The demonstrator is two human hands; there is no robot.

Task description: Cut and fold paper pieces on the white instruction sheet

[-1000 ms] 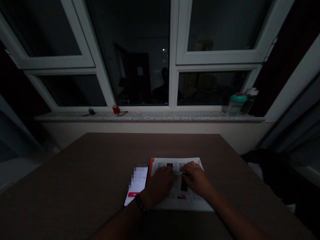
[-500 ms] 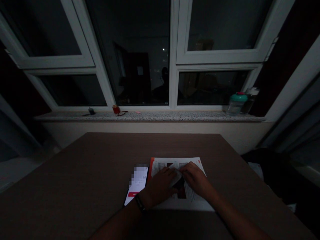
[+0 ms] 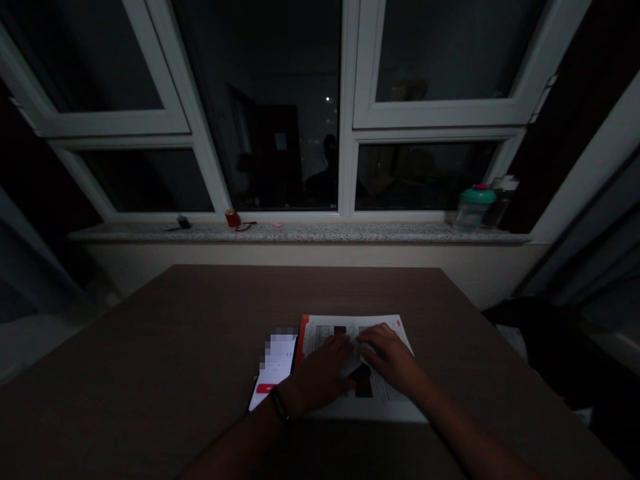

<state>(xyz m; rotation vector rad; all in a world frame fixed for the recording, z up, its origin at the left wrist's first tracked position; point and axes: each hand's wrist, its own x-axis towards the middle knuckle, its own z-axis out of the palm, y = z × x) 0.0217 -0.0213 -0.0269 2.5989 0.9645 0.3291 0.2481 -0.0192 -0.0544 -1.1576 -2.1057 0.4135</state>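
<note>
My left hand (image 3: 317, 375) rests palm down on a printed sheet (image 3: 385, 393), whose left edge has an orange strip. My right hand (image 3: 393, 357) lies on the same sheet, with its fingertips close to those of my left hand. Between the fingertips is a small pale paper piece (image 3: 356, 353), and both hands touch or nearly touch it. Whether either hand grips it is hidden. A dark printed patch (image 3: 362, 381) shows below it. A smartphone (image 3: 273, 380) with a lit, blurred screen lies left of the sheet, beside my left wrist and its dark band (image 3: 279, 405).
The brown table (image 3: 165, 340) ends near a speckled stone windowsill (image 3: 300, 233). On the sill stand a teal-lidded jar (image 3: 473, 209), a bottle (image 3: 497, 203) and a small red cup (image 3: 231, 218). A dark cloth (image 3: 525, 327) lies right of the table.
My hands have shifted slightly on the sheet. The pale paper piece now sits a little higher and more to the right, and more of the dark patch shows below it.
</note>
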